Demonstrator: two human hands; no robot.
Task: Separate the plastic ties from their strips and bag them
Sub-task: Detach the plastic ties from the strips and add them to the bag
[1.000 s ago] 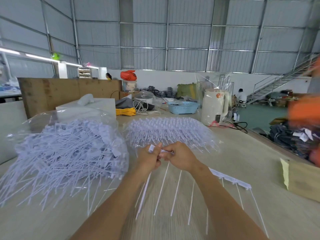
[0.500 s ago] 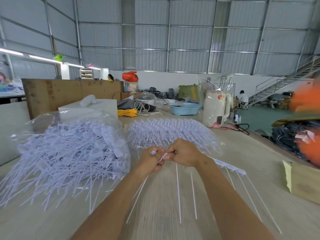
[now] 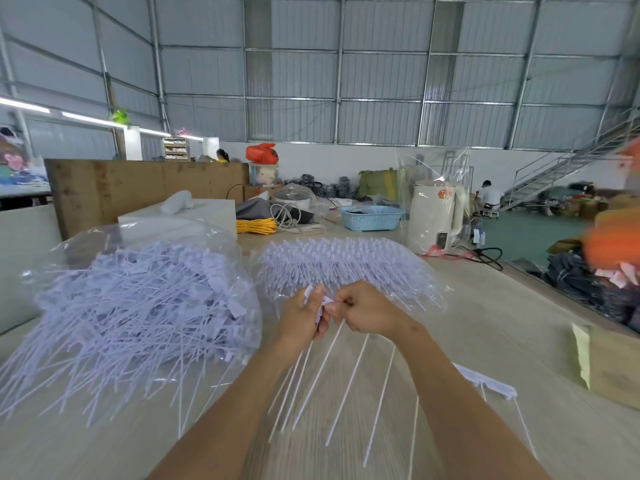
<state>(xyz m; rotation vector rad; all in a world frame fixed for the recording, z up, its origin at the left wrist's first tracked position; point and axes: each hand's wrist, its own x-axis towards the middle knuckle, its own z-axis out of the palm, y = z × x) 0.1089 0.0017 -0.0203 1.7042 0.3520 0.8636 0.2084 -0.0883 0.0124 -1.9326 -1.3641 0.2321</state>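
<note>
We note pale lilac-white plastic ties (image 3: 131, 306) in a clear plastic bag at nine o'clock; a light blue perforated basket (image 3: 371, 218), yellow coiled cord (image 3: 255, 226) and cream kettle (image 3: 434, 216) toward twelve; light wood-grain tabletop (image 3: 519, 323).

No text, number or brand can be read anywhere. The white plastic electric kettle (image 3: 435, 216) near the far edge of the pale wooden table (image 3: 519, 341) carries a small orange emblem on its upper body, too small and blurred to make out.
</note>
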